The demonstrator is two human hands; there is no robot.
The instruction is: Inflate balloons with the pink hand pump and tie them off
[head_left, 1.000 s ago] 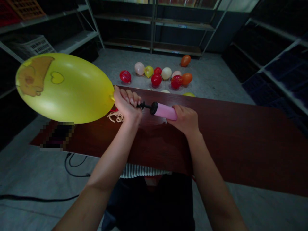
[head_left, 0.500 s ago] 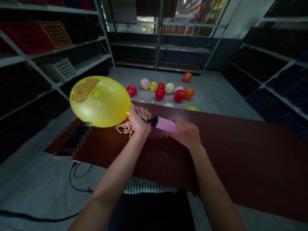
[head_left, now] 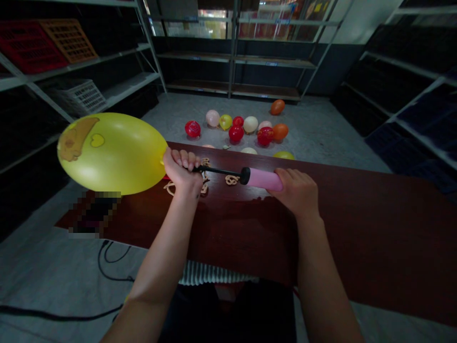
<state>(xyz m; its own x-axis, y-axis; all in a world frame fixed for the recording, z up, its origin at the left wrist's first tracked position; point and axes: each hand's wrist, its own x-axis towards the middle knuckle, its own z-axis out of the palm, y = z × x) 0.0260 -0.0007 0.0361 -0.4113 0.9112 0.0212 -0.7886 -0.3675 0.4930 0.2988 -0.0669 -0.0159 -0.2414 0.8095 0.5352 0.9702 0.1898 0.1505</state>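
A big yellow balloon (head_left: 112, 152) with a brown printed figure and a small heart floats over the left end of the dark red table (head_left: 357, 224). My left hand (head_left: 182, 170) is closed round the balloon's neck, at the nozzle of a hand pump. My right hand (head_left: 296, 190) grips the pump's pink barrel (head_left: 263, 179). The thin black rod (head_left: 219, 171) shows fully stretched between the two hands. Pale rubber bands (head_left: 232, 180) lie on the table under the pump.
Several inflated balloons (head_left: 250, 126), red, orange, yellow and pale, lie on the grey floor beyond the table. Metal shelving lines the left, back and right walls, with a white crate (head_left: 80, 97) on the left shelf. Black cables (head_left: 110, 255) trail across the floor at lower left.
My right hand has drawn the pink barrel to the right, so the black rod now shows at full length. The balloon looks larger than half a second ago.
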